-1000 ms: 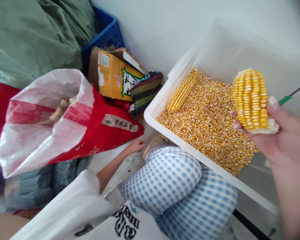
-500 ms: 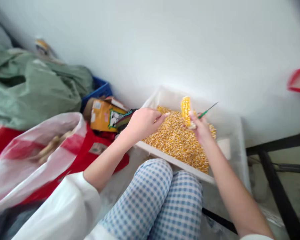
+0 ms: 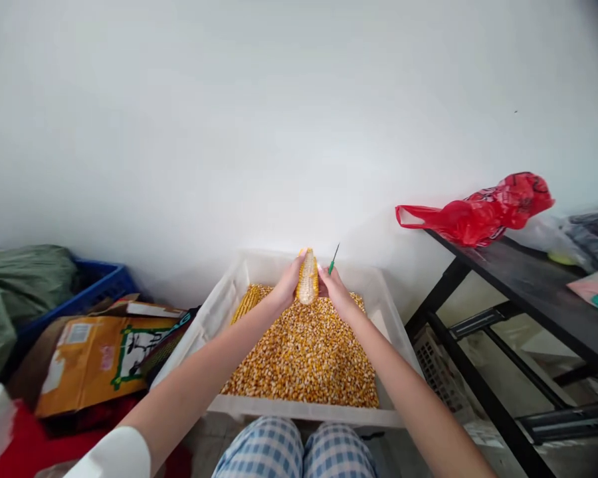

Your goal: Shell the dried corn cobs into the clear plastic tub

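A corn cob (image 3: 307,279) is held upright above a white plastic tub (image 3: 396,318), with a pale strip bare of kernels facing me and yellow rows along its edges. My left hand (image 3: 289,284) is closed around the cob's left side. Against its right side rests my right hand (image 3: 335,287), also closed, with a green-handled tool (image 3: 331,265) in it. The tool's thin dark shaft points up; whether it is an awl or a small screwdriver I cannot tell. Loose corn kernels (image 3: 303,358) cover the tub's bottom. Another yellow cob (image 3: 247,302) lies in the tub's far left corner.
A black table (image 3: 523,279) stands on the right, bearing a red plastic bag (image 3: 483,212). On the left are a yellow cardboard box (image 3: 94,372), a blue crate (image 3: 99,289) and green cloth (image 3: 30,285). The white wall (image 3: 299,126) rises behind the tub.
My view has swung right, bringing the table into sight. My left hand, earlier apart from the cob over the kernels, has closed on it. The cob's bare strip now faces me.
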The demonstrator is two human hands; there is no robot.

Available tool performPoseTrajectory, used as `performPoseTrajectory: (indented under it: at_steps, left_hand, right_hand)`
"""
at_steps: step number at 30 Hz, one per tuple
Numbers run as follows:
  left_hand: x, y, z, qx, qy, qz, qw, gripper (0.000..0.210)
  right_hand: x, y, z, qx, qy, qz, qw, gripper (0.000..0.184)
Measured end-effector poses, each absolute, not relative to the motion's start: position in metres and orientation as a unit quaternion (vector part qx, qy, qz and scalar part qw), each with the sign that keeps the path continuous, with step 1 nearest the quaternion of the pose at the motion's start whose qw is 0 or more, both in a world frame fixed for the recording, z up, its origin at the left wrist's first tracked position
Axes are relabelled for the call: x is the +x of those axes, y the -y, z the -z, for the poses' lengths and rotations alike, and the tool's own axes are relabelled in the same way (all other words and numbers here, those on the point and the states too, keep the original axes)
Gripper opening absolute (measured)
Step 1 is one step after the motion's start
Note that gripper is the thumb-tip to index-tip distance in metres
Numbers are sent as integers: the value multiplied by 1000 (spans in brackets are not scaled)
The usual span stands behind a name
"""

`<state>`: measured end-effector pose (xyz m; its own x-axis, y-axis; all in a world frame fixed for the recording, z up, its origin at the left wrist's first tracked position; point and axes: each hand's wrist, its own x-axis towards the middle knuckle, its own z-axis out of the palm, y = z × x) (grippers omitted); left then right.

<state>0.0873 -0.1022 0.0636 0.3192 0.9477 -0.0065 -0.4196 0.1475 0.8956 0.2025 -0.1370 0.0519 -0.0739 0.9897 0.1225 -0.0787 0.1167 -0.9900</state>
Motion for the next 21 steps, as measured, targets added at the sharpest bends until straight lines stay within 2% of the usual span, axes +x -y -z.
performPoseTrajectory:
  at_steps: [3, 8, 14, 18, 21]
  left_hand:
    - [86, 102, -47, 404, -305, -479, 717, 48]
    - [84, 114, -22, 429, -328, -470, 698, 45]
    - [82, 113, -18, 422, -296, -424, 745, 45]
    - [81, 109, -19, 392, -283, -394, 781, 50]
    - [82, 108, -20, 364, -263, -369, 814, 61]
  right_hand:
    - [208, 134, -39, -435, 532, -515, 513, 43]
    - [212, 145, -20, -454, 525, -550, 465, 41]
    - [214, 151, -25, -447, 531, -582, 424, 56]
    - [216, 147, -26, -450, 526, -581, 428, 39]
    - [216, 147, -25, -450, 521, -569, 451, 36]
